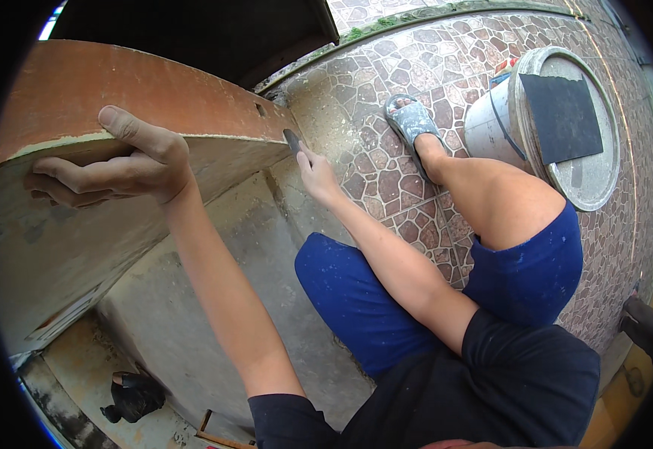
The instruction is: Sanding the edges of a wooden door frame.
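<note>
My left hand (pixel 117 161) is at the lower edge of a large orange-faced board (pixel 139 90), with the thumb over the orange face and the loosely curled fingers beneath the edge. The board's underside is grey and dusty. At its right-hand corner, my right hand (pixel 317 173) is closed around a small dark flat tool (pixel 292 141) with a rounded end. That tool lies against or very close to the corner; its exact kind cannot be made out, since my fingers cover part of it.
A white bucket (pixel 487 123) with a grey lid stands right of my sandalled foot (pixel 412 120). On the lid lies a black square sheet (pixel 565 118). Stone-patterned tiles (pixel 386 191) cover the floor. A dark bundle (pixel 135 396) lies at lower left. A dark panel (pixel 199 34) rises behind the board.
</note>
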`<state>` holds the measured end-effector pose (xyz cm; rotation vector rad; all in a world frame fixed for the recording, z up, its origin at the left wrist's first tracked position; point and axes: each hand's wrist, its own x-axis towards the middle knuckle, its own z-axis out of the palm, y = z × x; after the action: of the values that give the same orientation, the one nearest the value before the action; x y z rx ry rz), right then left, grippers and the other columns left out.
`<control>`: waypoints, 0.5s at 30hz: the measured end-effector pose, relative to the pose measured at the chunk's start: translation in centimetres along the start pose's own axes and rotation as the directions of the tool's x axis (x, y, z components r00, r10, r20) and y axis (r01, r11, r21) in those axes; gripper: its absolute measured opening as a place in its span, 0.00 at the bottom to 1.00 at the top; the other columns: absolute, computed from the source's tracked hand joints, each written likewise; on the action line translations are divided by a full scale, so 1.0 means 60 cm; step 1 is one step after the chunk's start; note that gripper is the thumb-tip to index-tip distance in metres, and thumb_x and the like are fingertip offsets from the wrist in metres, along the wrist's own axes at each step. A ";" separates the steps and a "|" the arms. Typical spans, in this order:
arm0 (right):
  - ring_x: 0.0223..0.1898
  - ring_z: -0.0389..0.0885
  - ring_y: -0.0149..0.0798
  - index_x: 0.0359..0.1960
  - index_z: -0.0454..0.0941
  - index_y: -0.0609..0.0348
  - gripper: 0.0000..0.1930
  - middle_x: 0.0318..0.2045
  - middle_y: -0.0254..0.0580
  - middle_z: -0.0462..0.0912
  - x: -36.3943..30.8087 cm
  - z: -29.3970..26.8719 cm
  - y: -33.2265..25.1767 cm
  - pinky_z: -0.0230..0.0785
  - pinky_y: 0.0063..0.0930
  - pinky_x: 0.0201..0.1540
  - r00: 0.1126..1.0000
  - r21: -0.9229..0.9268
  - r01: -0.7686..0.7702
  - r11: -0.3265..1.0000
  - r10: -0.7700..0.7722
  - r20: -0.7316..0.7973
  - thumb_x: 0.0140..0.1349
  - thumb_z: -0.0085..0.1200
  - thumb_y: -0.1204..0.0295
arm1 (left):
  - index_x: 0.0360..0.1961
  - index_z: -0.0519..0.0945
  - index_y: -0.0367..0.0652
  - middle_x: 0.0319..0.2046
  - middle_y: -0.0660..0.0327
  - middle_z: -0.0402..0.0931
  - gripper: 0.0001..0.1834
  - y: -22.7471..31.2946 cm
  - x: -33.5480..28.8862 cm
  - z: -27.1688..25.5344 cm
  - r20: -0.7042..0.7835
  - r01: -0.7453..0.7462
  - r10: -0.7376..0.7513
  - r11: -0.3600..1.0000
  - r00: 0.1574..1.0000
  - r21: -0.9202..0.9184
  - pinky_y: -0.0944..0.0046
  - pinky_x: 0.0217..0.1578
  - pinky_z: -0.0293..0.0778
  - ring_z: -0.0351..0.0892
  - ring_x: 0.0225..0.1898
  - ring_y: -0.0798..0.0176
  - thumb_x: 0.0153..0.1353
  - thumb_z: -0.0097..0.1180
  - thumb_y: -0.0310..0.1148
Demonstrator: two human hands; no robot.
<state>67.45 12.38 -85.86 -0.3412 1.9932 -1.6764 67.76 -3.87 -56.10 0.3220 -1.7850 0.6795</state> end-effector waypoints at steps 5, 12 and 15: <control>0.54 0.83 0.61 0.65 0.74 0.63 0.25 0.51 0.68 0.83 0.001 -0.012 -0.029 0.71 0.42 0.58 0.980 -0.098 -0.159 0.982 0.170 0.108 0.74 0.44 0.61 | 0.74 0.47 0.25 0.73 0.37 0.44 0.45 -0.002 -0.010 -0.009 0.027 0.022 -0.023 1.000 0.999 0.019 0.34 0.72 0.37 0.35 0.77 0.36 0.71 0.50 0.48; 0.54 0.81 0.68 0.62 0.76 0.67 0.26 0.48 0.73 0.81 0.021 -0.022 -0.024 0.70 0.48 0.61 0.991 -0.073 -0.115 0.991 0.120 0.066 0.72 0.43 0.60 | 0.73 0.48 0.24 0.72 0.36 0.44 0.45 0.013 0.000 0.001 0.015 0.065 -0.065 0.997 0.998 -0.027 0.33 0.72 0.37 0.37 0.76 0.35 0.71 0.49 0.49; 0.54 0.81 0.67 0.62 0.76 0.67 0.26 0.48 0.73 0.81 -0.011 -0.013 -0.028 0.70 0.48 0.62 0.986 -0.068 -0.111 0.992 0.118 0.117 0.72 0.43 0.61 | 0.73 0.48 0.24 0.72 0.36 0.44 0.45 -0.004 -0.005 -0.009 0.033 -0.001 0.001 1.000 0.999 -0.001 0.34 0.72 0.37 0.36 0.76 0.35 0.71 0.49 0.49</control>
<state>67.38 13.02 -83.98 -0.3349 1.9399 -1.4913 68.43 -3.78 -56.19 0.3334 -1.8172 0.6770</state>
